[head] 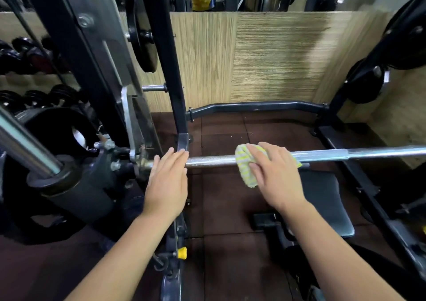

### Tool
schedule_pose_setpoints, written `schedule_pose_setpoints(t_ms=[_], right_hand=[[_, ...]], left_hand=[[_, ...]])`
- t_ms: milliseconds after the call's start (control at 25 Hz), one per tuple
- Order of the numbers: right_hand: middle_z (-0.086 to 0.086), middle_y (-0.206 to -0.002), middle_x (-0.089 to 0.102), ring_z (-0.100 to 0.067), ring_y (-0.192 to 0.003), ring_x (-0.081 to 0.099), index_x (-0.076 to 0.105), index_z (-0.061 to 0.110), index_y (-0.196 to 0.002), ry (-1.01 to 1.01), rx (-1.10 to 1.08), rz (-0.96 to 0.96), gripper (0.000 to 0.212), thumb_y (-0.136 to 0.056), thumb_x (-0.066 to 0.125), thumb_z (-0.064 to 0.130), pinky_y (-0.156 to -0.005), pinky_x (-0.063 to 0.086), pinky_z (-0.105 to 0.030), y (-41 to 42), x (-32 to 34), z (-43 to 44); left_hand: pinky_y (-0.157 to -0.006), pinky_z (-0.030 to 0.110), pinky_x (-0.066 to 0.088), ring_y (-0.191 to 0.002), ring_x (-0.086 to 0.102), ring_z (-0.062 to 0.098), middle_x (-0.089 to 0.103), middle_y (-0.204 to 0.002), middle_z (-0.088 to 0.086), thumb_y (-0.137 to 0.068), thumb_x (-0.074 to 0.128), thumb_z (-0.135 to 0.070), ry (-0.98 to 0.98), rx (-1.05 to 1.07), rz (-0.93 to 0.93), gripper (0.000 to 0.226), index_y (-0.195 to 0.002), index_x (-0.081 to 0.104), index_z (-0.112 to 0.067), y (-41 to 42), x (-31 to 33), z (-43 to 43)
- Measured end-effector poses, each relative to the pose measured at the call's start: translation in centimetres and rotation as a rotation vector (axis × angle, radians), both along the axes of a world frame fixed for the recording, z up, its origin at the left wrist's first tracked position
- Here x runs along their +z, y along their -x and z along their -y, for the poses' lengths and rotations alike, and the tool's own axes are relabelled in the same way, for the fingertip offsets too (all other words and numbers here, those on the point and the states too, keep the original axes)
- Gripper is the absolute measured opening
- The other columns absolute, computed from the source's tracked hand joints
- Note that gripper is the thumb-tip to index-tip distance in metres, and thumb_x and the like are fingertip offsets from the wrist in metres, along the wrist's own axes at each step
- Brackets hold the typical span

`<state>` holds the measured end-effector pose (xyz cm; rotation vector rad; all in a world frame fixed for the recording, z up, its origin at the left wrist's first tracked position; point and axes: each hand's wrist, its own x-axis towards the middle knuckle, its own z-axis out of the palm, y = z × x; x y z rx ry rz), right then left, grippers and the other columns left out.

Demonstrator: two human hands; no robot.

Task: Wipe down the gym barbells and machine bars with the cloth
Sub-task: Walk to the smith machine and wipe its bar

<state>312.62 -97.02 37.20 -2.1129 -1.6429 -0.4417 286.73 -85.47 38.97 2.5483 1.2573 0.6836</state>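
A chrome machine bar [212, 160] runs level across the middle of the view, from the rack's carriage on the left to the right edge. My right hand [275, 174] lies on top of it and wraps a yellow-and-white striped cloth [244, 168] around the bar, the cloth's loose end hanging below. My left hand [168, 180] rests flat on the bar near its left end, fingers straight and together, holding nothing.
The rack's dark upright [171, 70] stands just behind my left hand. A thick bar sleeve with black plates [46, 162] juts out at the left. A padded bench [322, 203] lies under the bar. Dumbbells [27, 56] sit far left, and a wooden wall panel [265, 58] closes the back.
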Motion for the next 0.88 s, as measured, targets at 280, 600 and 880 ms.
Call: schedule_pose_setpoints(t_ms=[280, 600, 880], right_hand=[[-0.009, -0.139, 0.053, -0.035, -0.125, 0.049, 0.051, 0.034, -0.144, 0.003, -0.148, -0.053, 0.047, -0.098, 0.041, 0.040, -0.112, 0.032, -0.057, 0.4, 0.8, 0.4], [-0.007, -0.139, 0.055, -0.032, -0.128, 0.050, 0.051, 0.035, -0.143, 0.011, -0.063, -0.024, 0.046, -0.098, 0.042, 0.035, -0.113, 0.032, -0.052, -0.7, 0.6, 1.3], [-0.014, -0.139, 0.053, -0.039, -0.122, 0.049, 0.054, 0.028, -0.142, -0.009, -0.264, -0.014, 0.044, -0.101, 0.041, 0.041, -0.107, 0.039, -0.051, -10.0, 0.6, 6.6]], left_hand=[[-0.125, 0.045, 0.010, -0.148, 0.029, 0.015, 0.049, -0.149, -0.006, -0.104, 0.038, -0.021, -0.028, -0.028, -0.034, 0.042, -0.145, 0.049, -0.018, -2.5, -0.1, 0.4], [-0.124, 0.049, 0.013, -0.146, 0.034, 0.017, 0.053, -0.145, -0.004, -0.103, 0.042, -0.018, -0.055, -0.083, -0.028, 0.040, -0.141, 0.053, -0.017, -5.7, -0.1, 1.6], [-0.123, 0.051, 0.017, -0.143, 0.038, 0.020, 0.056, -0.143, -0.002, -0.102, 0.043, -0.015, -0.073, -0.062, -0.040, 0.039, -0.138, 0.056, -0.015, -6.1, -0.1, 1.8]])
